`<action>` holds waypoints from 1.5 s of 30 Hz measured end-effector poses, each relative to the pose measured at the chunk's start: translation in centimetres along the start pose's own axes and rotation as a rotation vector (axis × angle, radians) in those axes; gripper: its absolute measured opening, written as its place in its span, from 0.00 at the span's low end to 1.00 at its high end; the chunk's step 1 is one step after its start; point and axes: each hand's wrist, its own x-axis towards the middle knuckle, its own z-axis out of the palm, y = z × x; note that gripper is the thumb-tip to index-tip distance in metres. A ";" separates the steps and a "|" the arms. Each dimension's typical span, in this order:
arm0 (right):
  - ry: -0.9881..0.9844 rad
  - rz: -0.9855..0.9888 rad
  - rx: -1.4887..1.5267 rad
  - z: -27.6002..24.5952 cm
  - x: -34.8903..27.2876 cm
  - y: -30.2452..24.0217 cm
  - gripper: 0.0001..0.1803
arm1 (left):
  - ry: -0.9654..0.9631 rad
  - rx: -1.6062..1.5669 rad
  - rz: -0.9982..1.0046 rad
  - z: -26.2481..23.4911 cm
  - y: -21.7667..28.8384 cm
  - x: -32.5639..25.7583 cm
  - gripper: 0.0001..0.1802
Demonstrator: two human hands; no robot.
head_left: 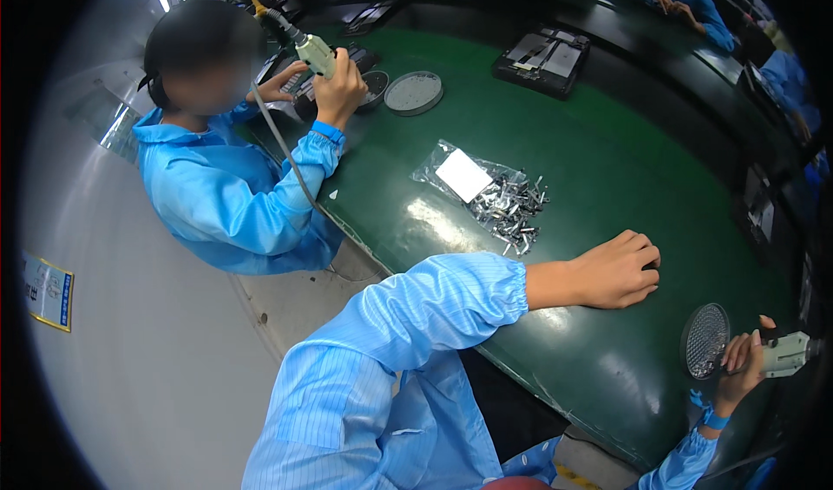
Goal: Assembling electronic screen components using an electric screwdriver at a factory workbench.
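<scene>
My left hand (618, 271) rests knuckles-up on the green tabletop (486, 308), its forearm reaching across from the left in a striped blue sleeve. The fingers are curled in, and whatever they may hold is hidden under them. Just to the left of this hand lies a clear plastic bag (436, 154) with a white label. Many small black and silver metal parts (514, 205) are heaped in or beside it; the bag's edge there is hard to make out. My right hand does not show.
At left a co-worker (234, 195) holds an electric screwdriver (315, 54) near round dishes (415, 93). A hand (739, 364) at lower right, apparently another person's, grips a second screwdriver (786, 355) beside a mesh-patterned round dish (706, 341). A black tray (542, 61) of flat parts sits at the back.
</scene>
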 end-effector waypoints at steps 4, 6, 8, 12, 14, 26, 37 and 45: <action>-0.004 0.017 -0.025 0.8 0.1 -0.9 0.19 | -0.017 -0.011 -0.016 -0.2 0.1 0.2 0.08; 0.012 0.037 -0.027 0.9 0.2 -1.2 0.19 | -0.023 -0.008 -0.019 -0.2 0.0 0.3 0.07; 0.018 0.046 -0.018 1.0 0.3 -1.2 0.19 | 0.006 0.008 -0.003 0.1 -0.1 0.3 0.08; 0.041 0.067 -0.019 1.5 0.4 -1.0 0.19 | 0.005 0.029 -0.017 -0.3 0.0 0.4 0.09; 0.013 0.061 -0.038 0.8 0.1 -1.2 0.19 | 0.001 0.004 -0.030 -0.3 0.0 0.4 0.09; 0.019 0.082 0.012 0.1 0.1 -1.8 0.20 | -0.064 -0.065 -0.055 -1.3 0.6 0.2 0.09; 0.077 0.031 -0.023 4.0 2.6 -2.3 0.12 | 0.028 -0.048 -0.012 -1.6 1.1 1.3 0.06; 0.084 0.002 -0.005 4.5 2.5 -2.0 0.11 | 0.057 -0.054 0.047 -1.7 2.1 1.4 0.05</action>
